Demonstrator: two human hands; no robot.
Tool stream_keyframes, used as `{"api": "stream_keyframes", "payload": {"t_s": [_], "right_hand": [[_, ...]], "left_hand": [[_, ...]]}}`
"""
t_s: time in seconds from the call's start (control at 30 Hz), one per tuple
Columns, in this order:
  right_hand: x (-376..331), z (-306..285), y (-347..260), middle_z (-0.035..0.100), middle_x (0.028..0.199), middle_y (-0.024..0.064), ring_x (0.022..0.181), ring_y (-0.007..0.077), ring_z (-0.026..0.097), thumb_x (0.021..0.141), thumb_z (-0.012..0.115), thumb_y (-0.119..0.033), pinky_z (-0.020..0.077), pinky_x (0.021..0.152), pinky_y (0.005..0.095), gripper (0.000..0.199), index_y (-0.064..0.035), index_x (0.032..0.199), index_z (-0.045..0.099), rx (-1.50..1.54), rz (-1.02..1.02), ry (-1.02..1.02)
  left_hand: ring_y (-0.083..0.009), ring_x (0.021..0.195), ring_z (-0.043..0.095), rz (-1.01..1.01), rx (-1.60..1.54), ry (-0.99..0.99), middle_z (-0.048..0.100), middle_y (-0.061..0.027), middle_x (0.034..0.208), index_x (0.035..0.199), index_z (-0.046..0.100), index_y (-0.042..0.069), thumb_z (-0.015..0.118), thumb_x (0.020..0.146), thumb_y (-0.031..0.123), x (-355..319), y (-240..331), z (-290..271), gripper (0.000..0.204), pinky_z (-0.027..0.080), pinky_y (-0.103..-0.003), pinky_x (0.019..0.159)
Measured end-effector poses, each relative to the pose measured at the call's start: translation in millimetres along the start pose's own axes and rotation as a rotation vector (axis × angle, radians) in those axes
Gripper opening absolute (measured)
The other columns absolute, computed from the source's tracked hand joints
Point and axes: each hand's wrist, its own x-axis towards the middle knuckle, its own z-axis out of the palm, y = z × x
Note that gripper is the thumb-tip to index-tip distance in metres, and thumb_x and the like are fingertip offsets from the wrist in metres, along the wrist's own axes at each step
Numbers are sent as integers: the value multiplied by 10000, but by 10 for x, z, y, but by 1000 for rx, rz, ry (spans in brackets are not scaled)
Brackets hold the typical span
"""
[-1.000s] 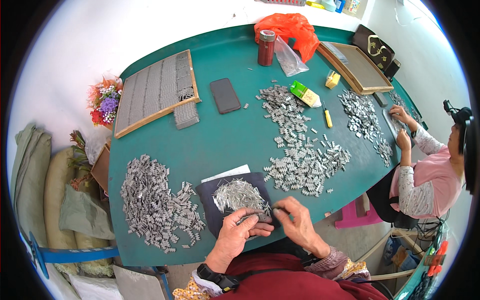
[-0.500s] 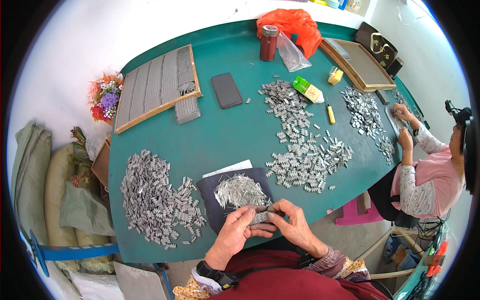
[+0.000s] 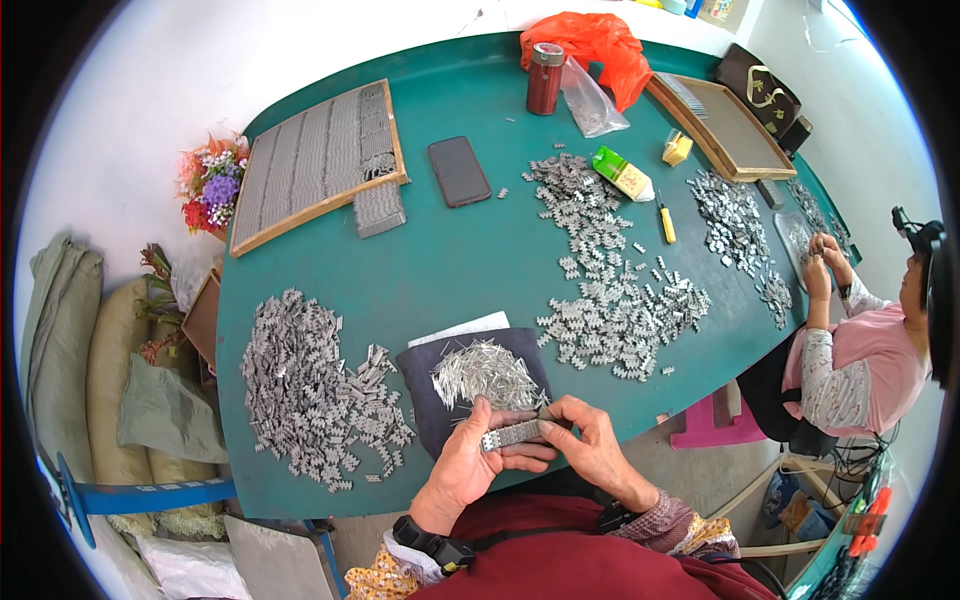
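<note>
A short grey strip of toothed metal link pieces [image 3: 512,435] stretches between my hands, just above the table's near edge. My left hand [image 3: 468,462] holds its left end, thumb on top and fingers beneath. At the other end my right hand [image 3: 592,445] pinches the strip between thumb and fingers. Right behind them, thin silvery metal pins [image 3: 485,375] lie heaped on a folded dark cloth [image 3: 420,378]. One pile of loose grey link pieces [image 3: 300,385] is to the left of my hands, and another spread of link pieces [image 3: 625,320] lies to the right.
At the back left, a wooden-framed tray [image 3: 315,170] holds rows of grey strips, with a block of strips [image 3: 380,210] beside it. A phone [image 3: 460,172], a yellow-handled screwdriver [image 3: 667,222] and a red flask [image 3: 545,80] stand or lie farther back. A co-worker [image 3: 860,340] sits at right.
The strip now shows more of its length, turned with its left end toward me; my left thumb has lifted off its top. The co-worker's hands have come together.
</note>
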Motion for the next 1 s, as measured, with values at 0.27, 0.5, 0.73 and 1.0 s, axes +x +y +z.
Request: {"api": "stream_keyframes", "payload": {"t_s": [0.27,0.5,0.73,1.0], "right_hand": [[-21,9,14,620,823,112,712,182,571,888,641,-112,463,653,323,154,34,936,645,6,12,9],[-41,34,33,608,803,107,700,188,560,914,621,-124,446,636,326,151,24,930,645,-3,1,7],[3,29,73,598,792,101,696,187,555,936,602,-124,440,627,325,158,30,930,642,22,-18,16],[-41,-73,47,622,819,117,796,196,620,934,618,-126,497,706,322,155,26,949,650,18,-21,42]], "left_hand": [[-459,1029,649,-18,-32,-9,605,-312,1178,1287,456,-161,224,1008,600,-4,-11,-20,843,573,-513,840],[-469,1033,644,-31,-39,-1,603,-315,1183,1288,461,-155,211,1004,611,-30,-24,-44,854,570,-515,847],[-469,1043,640,-22,-34,-10,604,-310,1190,1290,466,-157,195,1000,624,4,-9,-54,876,564,-518,857],[-395,974,685,108,50,-26,636,-306,1102,1263,481,-179,493,1014,226,6,5,97,476,594,-435,821]]}}
